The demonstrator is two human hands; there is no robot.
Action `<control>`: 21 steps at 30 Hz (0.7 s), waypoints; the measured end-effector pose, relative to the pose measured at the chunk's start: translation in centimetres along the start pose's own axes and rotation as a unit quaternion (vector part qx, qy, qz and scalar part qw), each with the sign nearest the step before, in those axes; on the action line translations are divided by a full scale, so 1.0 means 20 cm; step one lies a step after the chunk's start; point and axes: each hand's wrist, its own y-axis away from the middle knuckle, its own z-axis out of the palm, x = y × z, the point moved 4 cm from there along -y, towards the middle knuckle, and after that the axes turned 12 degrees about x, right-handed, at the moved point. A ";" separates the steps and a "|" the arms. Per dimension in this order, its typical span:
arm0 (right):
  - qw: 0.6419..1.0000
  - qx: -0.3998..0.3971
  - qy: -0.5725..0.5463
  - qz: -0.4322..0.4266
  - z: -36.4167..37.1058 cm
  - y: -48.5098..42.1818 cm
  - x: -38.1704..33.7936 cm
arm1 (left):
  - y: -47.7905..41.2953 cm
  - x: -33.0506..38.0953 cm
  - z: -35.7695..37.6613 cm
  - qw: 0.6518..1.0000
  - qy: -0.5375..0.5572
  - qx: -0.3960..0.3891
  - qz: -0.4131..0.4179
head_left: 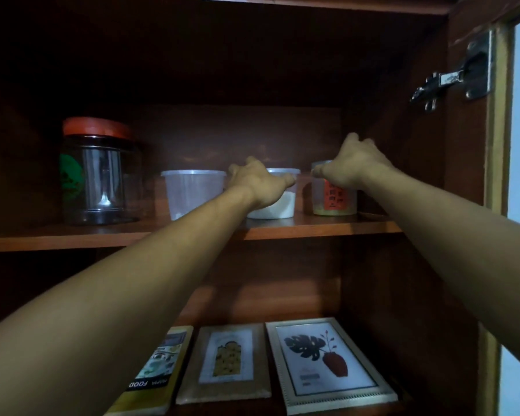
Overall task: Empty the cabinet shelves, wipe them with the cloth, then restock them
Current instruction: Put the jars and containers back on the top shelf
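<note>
The cabinet (463,175) is standing open, and its right side wall is closing in just beside the labelled container (336,202). Open room is lying above the row on the upper shelf (312,231), up to the board overhead. Everything there is sitting back from the shelf's front edge.

The left grip (258,183) is curling down over the top of the powder tub (282,207), its thumb lying against the tub's right rim. The right grip (354,166) is curling over the top of the labelled container, thumb pressing at its left rim.

The red-lidded jar (101,175) is standing at the left, near the empty tub (189,193), which is sitting just beside the powder tub. On the lower shelf (252,304) a large framed picture (327,364), a smaller framed picture (227,361) and a book (159,364) are lying flat side by side. A metal hinge (460,76) is jutting from the right wall above.
</note>
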 end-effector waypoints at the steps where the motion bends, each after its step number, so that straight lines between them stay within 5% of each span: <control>1: 1.000 0.005 0.002 -0.013 -0.01 0.02 -0.01 | 0.02 0.00 -0.01 1.000 -0.004 0.008 0.008; 11: 0.984 0.007 -0.013 -0.175 -0.01 0.27 -0.12 | 0.20 -0.04 -0.12 0.986 -0.041 0.088 0.136; 21: 0.968 0.006 0.013 -0.251 -0.08 0.54 -0.11 | 0.45 -0.15 -0.24 0.931 -0.167 0.147 0.290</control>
